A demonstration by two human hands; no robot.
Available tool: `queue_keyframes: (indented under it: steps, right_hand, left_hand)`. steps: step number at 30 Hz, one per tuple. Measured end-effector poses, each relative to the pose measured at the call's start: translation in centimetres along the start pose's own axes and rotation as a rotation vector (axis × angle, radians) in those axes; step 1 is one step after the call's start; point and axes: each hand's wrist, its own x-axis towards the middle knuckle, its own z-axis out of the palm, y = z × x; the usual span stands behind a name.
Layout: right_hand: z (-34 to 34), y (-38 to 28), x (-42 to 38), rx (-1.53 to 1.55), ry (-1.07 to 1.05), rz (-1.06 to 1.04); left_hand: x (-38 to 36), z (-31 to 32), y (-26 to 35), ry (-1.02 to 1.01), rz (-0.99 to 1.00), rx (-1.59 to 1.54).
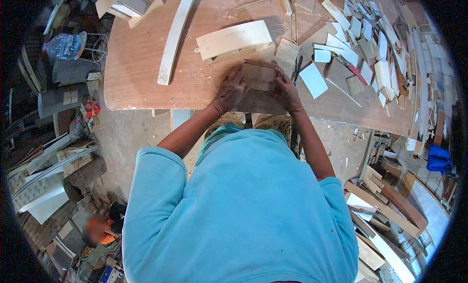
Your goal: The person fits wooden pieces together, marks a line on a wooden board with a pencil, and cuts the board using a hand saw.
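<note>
Near the front edge of the brown tabletop (136, 90), a small wooden piece (258, 77) lies between my two hands. My left hand (230, 91) has its fingers closed on the left side of this piece. On its right side, my right hand (285, 89) grips it with the thumb and fingers. Just beyond is a pale wooden block (234, 39), longer than the held piece. A small wood piece (287, 50) sits close to my right hand, beside a dark thin tool (297, 68).
A long pale strip (176, 39) lies at the left of the table. Many offcuts (382, 73) and a red-handled tool (357, 73) are heaped at the right. An open wooden box (127, 4) stands at the far left. A person in orange (100, 230) is at the lower left.
</note>
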Motion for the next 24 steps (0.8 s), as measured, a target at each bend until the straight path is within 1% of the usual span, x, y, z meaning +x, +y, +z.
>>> queue_keyframes:
  steps: [1,2,3,4,5,6,7,9,10,11,12,13,14,15,16,18,19,20,22,23,24]
  right_hand:
    - [0.0,-0.4,0.0,0.180,0.024,0.205]
    - [-0.1,-0.4,-0.1,0.267,0.023,0.309]
    - [-0.2,-0.4,-0.3,0.353,0.032,0.414]
    - [-0.3,0.6,-0.5,-0.031,0.006,0.199]
    - [-0.6,1.6,-0.6,-0.410,-0.023,-0.031]
    - [-0.7,2.4,-0.6,-0.413,-0.049,-0.044]
    - [-0.7,3.0,-0.6,-0.389,-0.049,-0.110]
    - [-1.4,3.8,-0.5,-0.716,-0.087,-0.410]
    - [-1.7,3.7,-0.4,-0.702,-0.112,-0.421]
    - [-2.0,3.7,-0.1,-0.687,-0.167,-0.343]
    - [-2.3,3.3,0.0,-0.675,-0.226,-0.262]
    - [-2.7,1.6,0.4,-0.668,-0.252,-0.271]
    - [-3.4,-0.1,0.9,-0.665,-0.346,-0.232]
    - [-4.0,-1.4,1.0,-0.662,-0.443,-0.190]
    - [-4.7,-1.8,0.8,-0.658,-0.476,-0.200]
    - [-5.6,-2.4,1.3,-0.500,-0.530,-0.036]
    - [-6.1,-1.9,1.4,-0.487,-0.383,-0.311]
    - [-7.2,-1.4,1.9,-0.480,-0.409,-0.328]
    - [-9.7,-0.9,2.8,-0.842,-0.486,-0.273]
    - [-10.5,-0.9,3.0,-0.893,-0.441,-0.370]
    - [-11.2,-0.7,3.4,-0.892,-0.454,-0.381]
  left_hand:
    - [0.2,-0.6,0.8,-0.108,-0.035,0.049]
    - [0.1,0.1,1.3,-0.105,-0.048,0.045]
    - [0.1,1.1,1.6,-0.083,-0.082,0.139]
    - [0.6,1.5,2.1,-0.058,-0.116,0.235]
    - [1.1,1.9,2.8,-0.047,-0.135,0.237]
    - [1.6,1.7,4.0,-0.075,-0.261,0.235]
    - [2.2,1.3,5.3,-0.103,-0.398,0.231]
    - [3.7,-0.1,7.3,-0.110,-0.497,0.193]
    - [4.1,-0.5,7.9,-0.128,-0.548,0.157]
    - [4.4,-0.3,8.2,-0.123,-0.572,0.165]
    - [4.7,0.1,8.6,-0.089,-0.638,0.167]
    - [4.9,0.6,9.2,-0.056,-0.705,0.166]
    - [4.9,1.2,9.6,-0.054,-0.735,0.165]
    - [4.7,1.9,9.9,-0.027,-0.723,0.239]
    - [4.5,2.6,10.3,0.001,-0.710,0.314]
    - [4.5,3.7,10.6,0.057,-0.746,0.348]
    - [4.7,3.8,10.7,0.104,-0.746,0.380]
    - [4.9,3.9,10.7,0.112,-0.776,0.388]
    - [5.8,3.2,11.2,-0.009,-0.894,0.267]
    - [6.0,2.7,11.5,-0.004,-0.913,0.266]
    - [6.3,2.1,11.7,-0.016,-0.934,0.188]
